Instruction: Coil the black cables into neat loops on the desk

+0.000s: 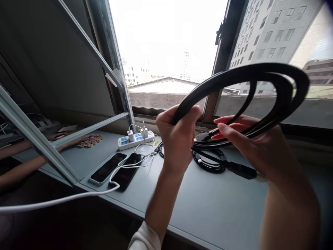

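Observation:
My left hand (177, 137) is closed around one side of a thick black coiled cable (234, 74), raised above the desk in several loops. On the other side, my right hand (262, 147) grips the loops, its thumb and fingers round a single strand near one end. That end carries a metal-fronted connector (202, 136) lying close to my left fingers. A long black plug (241, 170) hangs just below my right hand; a pale tip shows behind it. Under my hands, a second black cable coil (209, 171) lies on the desk with its own connector.
On the grey desk (208, 208) are a light-edged phone (108, 168), a dark phone (127, 173) and a white power strip (135, 139) with chargers. A white cord (65, 199) crosses the front-left. Metal shelf posts (36, 135) stand left; beyond, another person's arms (28, 166) reach toward small brown pieces (90, 140).

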Demonstrator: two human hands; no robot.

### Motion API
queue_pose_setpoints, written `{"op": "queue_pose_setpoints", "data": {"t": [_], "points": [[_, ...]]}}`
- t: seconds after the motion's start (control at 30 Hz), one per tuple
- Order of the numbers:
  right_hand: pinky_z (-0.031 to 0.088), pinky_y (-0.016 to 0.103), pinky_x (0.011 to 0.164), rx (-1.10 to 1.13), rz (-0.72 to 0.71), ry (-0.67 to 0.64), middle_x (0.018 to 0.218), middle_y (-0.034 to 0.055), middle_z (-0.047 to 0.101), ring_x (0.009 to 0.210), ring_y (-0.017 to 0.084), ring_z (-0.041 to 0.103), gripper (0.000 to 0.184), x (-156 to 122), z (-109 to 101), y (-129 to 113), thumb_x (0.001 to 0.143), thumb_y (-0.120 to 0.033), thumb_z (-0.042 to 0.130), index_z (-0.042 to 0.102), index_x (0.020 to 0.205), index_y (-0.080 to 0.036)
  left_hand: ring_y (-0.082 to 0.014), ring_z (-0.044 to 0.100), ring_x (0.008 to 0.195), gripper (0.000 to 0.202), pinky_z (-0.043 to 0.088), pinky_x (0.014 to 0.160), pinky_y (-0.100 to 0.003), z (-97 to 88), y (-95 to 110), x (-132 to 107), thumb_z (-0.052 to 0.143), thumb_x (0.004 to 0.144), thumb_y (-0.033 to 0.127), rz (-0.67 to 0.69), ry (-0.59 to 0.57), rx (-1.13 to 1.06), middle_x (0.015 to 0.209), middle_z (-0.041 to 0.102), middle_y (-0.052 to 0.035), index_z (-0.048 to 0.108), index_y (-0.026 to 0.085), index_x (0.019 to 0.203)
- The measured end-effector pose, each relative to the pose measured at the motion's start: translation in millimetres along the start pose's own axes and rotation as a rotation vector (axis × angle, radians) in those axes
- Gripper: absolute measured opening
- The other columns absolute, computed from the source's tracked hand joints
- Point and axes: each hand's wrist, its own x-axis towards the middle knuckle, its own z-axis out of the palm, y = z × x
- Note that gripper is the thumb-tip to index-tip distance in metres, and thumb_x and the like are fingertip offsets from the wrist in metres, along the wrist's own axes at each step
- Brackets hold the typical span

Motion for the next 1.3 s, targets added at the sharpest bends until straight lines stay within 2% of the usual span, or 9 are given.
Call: {"op": "queue_pose_setpoints", "data": {"t": [0.07,0.23,0.37,0.47,0.7,0.9,1.03,1.2,1.3], "points": [[0.044,0.022,0.053,-0.005,-0.019,-0.002,0.069,0.0019,0.064,0.065,0.017,0.061,0.020,1,-1,0,0.081,-0.031,0.063,0.069,0.093,-0.015,-0.0026,0.021,0.031,0.058,0.017,0.034,-0.023,0.6,0,0,0.058,0.081,0.035,0.005,0.017,0.038,0.035,0.017,0.0066,0.021,0.018,0.040],[0.045,0.019,0.050,0.094,-0.049,0.002,0.071,0.0009,0.064,0.064,0.017,0.062,0.021,2,6,-1,0.077,-0.029,0.069,0.068,0.095,-0.018,-0.0040,0.023,0.033,0.058,0.018,0.038,-0.026,-1.8,-3,3,0.065,0.076,0.023,0.104,-0.011,-0.146,0.035,0.016,0.0062,0.023,0.017,0.037],[0.046,0.015,0.047,0.178,-0.070,0.094,0.065,-0.0007,0.064,0.057,0.015,0.062,0.022,3,13,0,0.070,-0.025,0.076,0.070,0.090,-0.019,-0.0058,0.031,0.036,0.058,0.020,0.039,-0.027,-4.7,-7,7,0.072,0.071,0.032,0.153,-0.020,-0.174,0.036,0.017,0.0055,0.025,0.017,0.039],[0.048,0.017,0.050,0.223,-0.103,0.099,0.067,-0.0007,0.064,0.059,0.016,0.063,0.020,7,14,7,0.070,-0.024,0.077,0.069,0.089,-0.021,-0.0060,0.032,0.038,0.055,0.021,0.039,-0.026,-3.3,-11,10,0.072,0.070,0.031,0.126,-0.027,-0.161,0.037,0.019,0.0056,0.028,0.017,0.040],[0.050,0.020,0.059,0.343,-0.098,0.161,0.066,-0.0036,0.056,0.059,0.011,0.058,0.014,12,6,16,0.076,-0.026,0.071,0.070,0.090,-0.025,-0.0029,0.021,0.031,0.048,0.016,0.034,-0.023,5.6,-24,16,0.055,0.074,0.006,0.033,-0.032,-0.262,0.035,0.021,0.0075,0.027,0.017,0.038],[0.046,0.017,0.056,0.478,-0.067,0.056,0.060,-0.0032,0.052,0.058,0.010,0.052,0.013,6,-6,8,0.076,-0.023,0.071,0.069,0.089,-0.024,-0.0022,0.021,0.024,0.046,0.011,0.029,-0.022,8.2,-43,24,0.053,0.077,0.010,-0.110,-0.196,-0.338,0.029,0.025,0.0086,0.030,0.018,0.038],[0.041,0.017,0.042,0.352,-0.127,-0.157,0.049,-0.0052,0.050,0.041,0.009,0.047,0.012,-2,-10,0,0.085,-0.026,0.067,0.067,0.097,-0.023,-0.0033,0.028,0.024,0.041,0.018,0.028,-0.019,5.1,-48,28,0.056,0.077,0.019,-0.158,-0.270,-0.168,0.030,0.029,0.0092,0.034,0.019,0.043],[0.046,0.017,0.036,0.228,-0.130,0.082,0.058,-0.0038,0.056,0.044,0.012,0.055,0.014,-7,-12,-10,0.080,-0.022,0.069,0.067,0.094,-0.021,-0.0053,0.033,0.023,0.033,0.020,0.024,-0.018,-7.3,-36,28,0.059,0.073,0.029,-0.042,-0.276,0.153,0.034,0.033,0.0088,0.040,0.019,0.048],[0.052,0.018,0.041,0.281,-0.124,0.111,0.068,-0.0023,0.060,0.050,0.014,0.059,0.029,-2,-15,-6,0.077,-0.020,0.071,0.064,0.105,-0.021,-0.0043,0.030,0.023,0.032,0.019,0.023,-0.017,-7.3,-34,29,0.060,0.069,0.028,-0.009,-0.199,0.306,0.036,0.033,0.0085,0.040,0.018,0.046]]}}
